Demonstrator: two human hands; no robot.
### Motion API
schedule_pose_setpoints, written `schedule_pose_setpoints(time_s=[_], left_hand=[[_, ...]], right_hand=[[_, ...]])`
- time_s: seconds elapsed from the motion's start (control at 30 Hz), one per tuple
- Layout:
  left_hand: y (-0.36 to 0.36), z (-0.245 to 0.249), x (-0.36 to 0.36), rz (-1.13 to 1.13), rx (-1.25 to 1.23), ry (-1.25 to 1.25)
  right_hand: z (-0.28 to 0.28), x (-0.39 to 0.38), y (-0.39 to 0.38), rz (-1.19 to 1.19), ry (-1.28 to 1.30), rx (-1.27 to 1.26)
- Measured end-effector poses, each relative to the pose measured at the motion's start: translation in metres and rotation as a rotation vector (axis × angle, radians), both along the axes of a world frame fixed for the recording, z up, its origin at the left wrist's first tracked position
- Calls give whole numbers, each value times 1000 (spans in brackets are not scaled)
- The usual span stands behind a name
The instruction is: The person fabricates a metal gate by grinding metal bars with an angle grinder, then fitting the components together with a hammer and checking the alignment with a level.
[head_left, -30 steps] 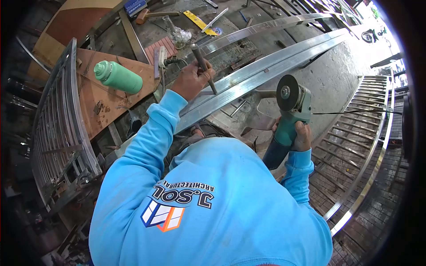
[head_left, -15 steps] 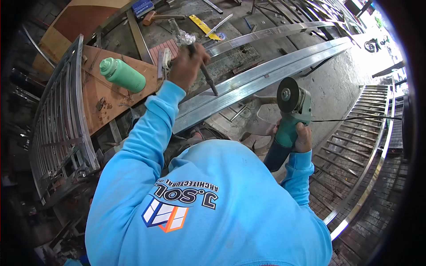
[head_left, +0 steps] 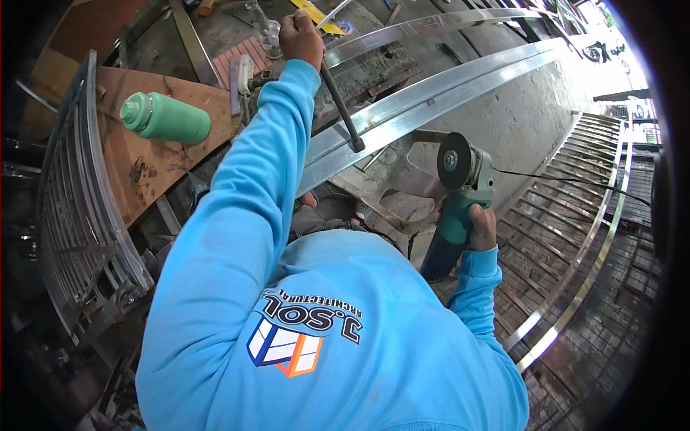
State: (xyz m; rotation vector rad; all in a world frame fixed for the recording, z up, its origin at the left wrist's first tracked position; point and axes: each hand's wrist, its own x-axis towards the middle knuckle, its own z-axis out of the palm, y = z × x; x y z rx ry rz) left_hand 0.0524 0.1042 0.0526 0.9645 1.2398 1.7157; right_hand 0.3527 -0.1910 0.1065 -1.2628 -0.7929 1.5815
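My left hand [head_left: 302, 37], at the top centre, is closed around a dark metal rod [head_left: 338, 100]. The rod slants down to the right, and its thicker end appears over the near edge of a long shiny metal profile [head_left: 431, 104]; whether they touch I cannot tell. My right hand [head_left: 482, 226] grips a green angle grinder [head_left: 456, 219] at the right, its dark disc [head_left: 454, 160] facing up and toward the left. I cannot tell whether the disc is spinning. A black cord runs rightward from the grinder.
A green bottle [head_left: 172, 118] lies on a brown board [head_left: 133, 169] at the left. Barred metal frames stand at the far left [head_left: 79, 208] and right [head_left: 568, 223]. A worn, pale plastic seat [head_left: 424, 172] is beside the grinder. A yellow tool [head_left: 316, 14] lies beyond my left hand.
My left hand has moved up and forward with the rod, whose end now shows at the profile's near edge. The grinder has shifted slightly left, and the whole view has shifted.
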Motion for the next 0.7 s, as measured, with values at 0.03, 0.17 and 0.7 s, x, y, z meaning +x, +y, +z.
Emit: schedule_pose_setpoints(time_s=[0.03, 0.17, 0.7], left_hand=[[14, -15, -1, 15, -23, 6], [42, -74, -6, 55, -140, -25], [6, -89, -17, -24, -622, 1309]], right_hand=[[1, -2, 1, -8, -6, -5], [-5, -13, -4, -31, -20, -36], [-35, -24, 3, 72, -39, -161]])
